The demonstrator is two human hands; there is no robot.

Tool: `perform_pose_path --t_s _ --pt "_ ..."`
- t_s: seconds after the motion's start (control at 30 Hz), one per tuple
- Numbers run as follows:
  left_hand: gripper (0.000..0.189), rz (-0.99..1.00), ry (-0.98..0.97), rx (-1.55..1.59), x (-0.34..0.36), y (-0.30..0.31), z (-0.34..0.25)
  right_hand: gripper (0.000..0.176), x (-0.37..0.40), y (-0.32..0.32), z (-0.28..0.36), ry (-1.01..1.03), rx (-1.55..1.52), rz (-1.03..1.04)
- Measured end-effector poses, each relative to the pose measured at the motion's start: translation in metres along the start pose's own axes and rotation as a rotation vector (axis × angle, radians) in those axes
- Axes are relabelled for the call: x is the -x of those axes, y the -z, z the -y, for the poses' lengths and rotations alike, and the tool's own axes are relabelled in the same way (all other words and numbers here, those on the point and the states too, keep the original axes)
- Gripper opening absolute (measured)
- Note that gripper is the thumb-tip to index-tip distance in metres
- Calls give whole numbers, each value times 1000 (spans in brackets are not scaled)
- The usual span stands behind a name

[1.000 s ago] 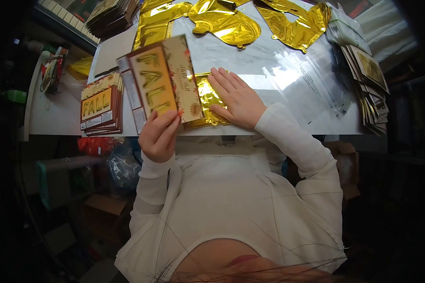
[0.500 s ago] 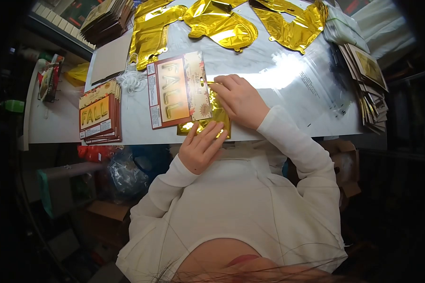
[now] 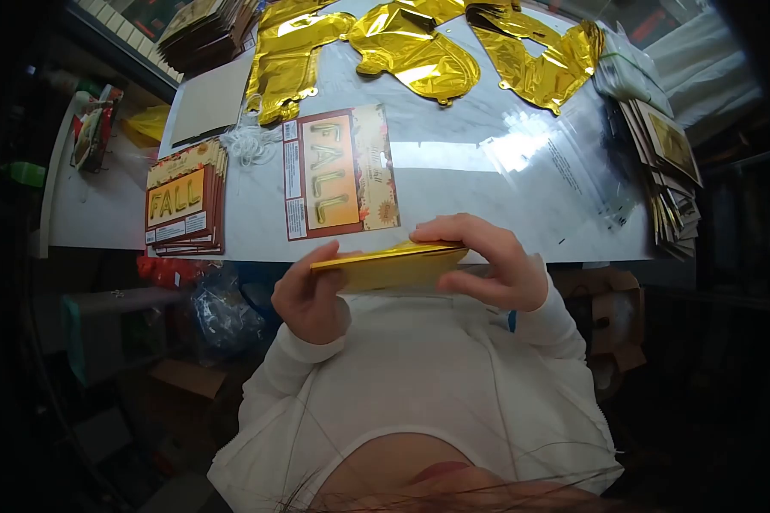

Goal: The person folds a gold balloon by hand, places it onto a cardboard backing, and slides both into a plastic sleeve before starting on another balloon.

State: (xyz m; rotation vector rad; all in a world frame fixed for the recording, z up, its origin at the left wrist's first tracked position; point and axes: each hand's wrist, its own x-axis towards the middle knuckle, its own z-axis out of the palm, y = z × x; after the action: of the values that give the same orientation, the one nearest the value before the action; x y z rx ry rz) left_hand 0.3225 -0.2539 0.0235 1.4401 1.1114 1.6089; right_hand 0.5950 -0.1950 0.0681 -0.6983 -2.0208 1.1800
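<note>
A flat, folded gold foil packet (image 3: 389, 267) is held up at the table's front edge, tilted so its pale near side faces me. My left hand (image 3: 310, 295) grips its left end between fingers and thumb. At the right end, my right hand (image 3: 496, 261) has its fingers over the top edge and its thumb low on the near side. Just beyond, a printed FALL card (image 3: 334, 175) lies flat on the white marbled table (image 3: 436, 201).
Gold foil letter balloons (image 3: 419, 64) lie across the back. A stack of FALL cards (image 3: 184, 201) stands at left beside white string (image 3: 252, 145). Clear plastic bags (image 3: 565, 167) lie at right, near more stacked cards (image 3: 663, 158). An open cardboard box (image 3: 616, 321) sits below the table.
The gold foil packet has been lifted off the table, out from under the FALL card, and brought toward me. Both hands moved to its ends. The card now lies alone on the table.
</note>
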Motion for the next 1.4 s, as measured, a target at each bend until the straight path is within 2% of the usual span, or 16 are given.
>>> perform_pose_path --t_s 0.03,0.1,0.13,0.17,0.23,0.3,0.37,0.5,0.57,0.67,0.73,0.83,0.93,1.03,1.13,1.4 --pt "23 -9 -6 -1 -6 -8 2 45 2 -6 -5 7 3 8" --pt "27 -147 244 336 -24 -24 9 29 5 -18 -20 -245 -231 -251" --pt "27 -154 238 338 -30 -30 15 18 -3 -31 -20 -264 -423 -440" --pt "27 -153 267 399 -35 -35 23 18 -3 -32 -27 -261 -421 -431" --pt "28 -159 292 462 -41 -38 36 21 -3 -34 -46 -304 -489 -586" --pt "29 -117 448 550 -44 -39 46 22 -10 -41 -55 -303 -496 -646" --pt "28 -103 450 518 -44 -39 50 20 -12 -43 -60 -257 -559 -713" --pt "28 -84 468 459 -42 -38 60 20 -14 -48 -57 -340 -537 -691" --pt "28 -73 469 435 -40 -38 63 22 -11 -51 -67 -348 -635 -651" --pt "32 -98 475 576 -44 -40 50 22 -10 -49 -69 -319 -628 -681" --pt "35 -127 675 544 -52 -40 32 22 -13 -44 -61 -305 -658 -683" --pt "36 -45 601 417 -49 -35 41 23 -16 -41 -59 -292 -701 -702" --pt "37 -90 540 344 -53 -43 32 24 -13 -40 -60 -292 -710 -698" --pt "34 -23 620 449 -54 -29 49 25 -7 -40 -68 -337 -703 -680" --pt "32 25 622 482 -58 -25 46 26 -3 -37 -73 -391 -710 -675" --pt "26 29 542 396 -59 -20 49 27 -3 -36 -70 -392 -742 -645"
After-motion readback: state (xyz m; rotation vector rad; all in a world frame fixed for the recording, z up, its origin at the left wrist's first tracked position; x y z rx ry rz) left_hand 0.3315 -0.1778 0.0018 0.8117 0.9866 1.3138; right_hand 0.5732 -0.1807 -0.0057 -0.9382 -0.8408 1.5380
